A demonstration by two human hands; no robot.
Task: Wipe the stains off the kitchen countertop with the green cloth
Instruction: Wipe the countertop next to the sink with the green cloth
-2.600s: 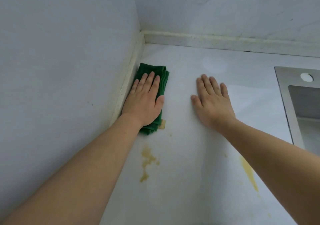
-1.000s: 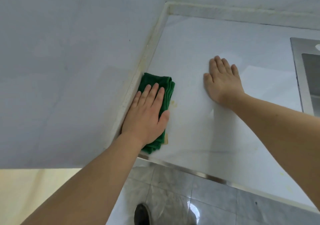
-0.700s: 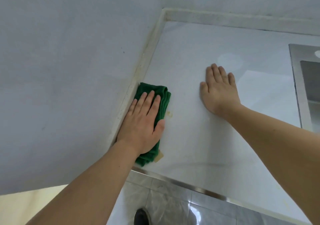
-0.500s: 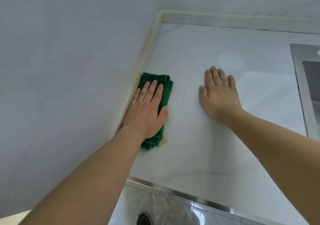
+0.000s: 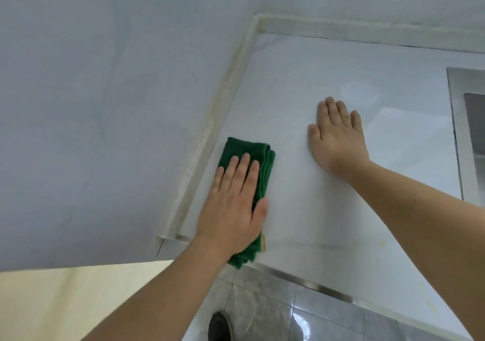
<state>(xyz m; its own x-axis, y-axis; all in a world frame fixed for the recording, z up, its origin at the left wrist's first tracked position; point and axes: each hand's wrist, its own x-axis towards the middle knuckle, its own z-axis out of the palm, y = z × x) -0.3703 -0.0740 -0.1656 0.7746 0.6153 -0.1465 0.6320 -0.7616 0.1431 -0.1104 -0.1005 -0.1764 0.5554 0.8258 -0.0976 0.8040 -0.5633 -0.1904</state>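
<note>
The folded green cloth (image 5: 259,157) lies on the white countertop (image 5: 301,78) close to the left wall, and its near end hangs slightly over the metal front edge. My left hand (image 5: 233,207) presses flat on the cloth, fingers together, covering most of it. My right hand (image 5: 336,136) rests flat and empty on the bare countertop to the right of the cloth, fingers slightly apart. Faint yellow specks (image 5: 383,243) show near the front edge under my right forearm.
A grey wall (image 5: 105,104) rises on the left with a discoloured sealing strip (image 5: 217,112) along its base. A steel sink (image 5: 467,131) sits at the right edge. The metal counter trim (image 5: 322,288) borders a tiled floor (image 5: 262,309), where a dark shoe (image 5: 220,327) shows.
My left hand slid the cloth back toward the front edge along the wall; the yellow stains seen earlier near it are gone. My right hand stayed planted.
</note>
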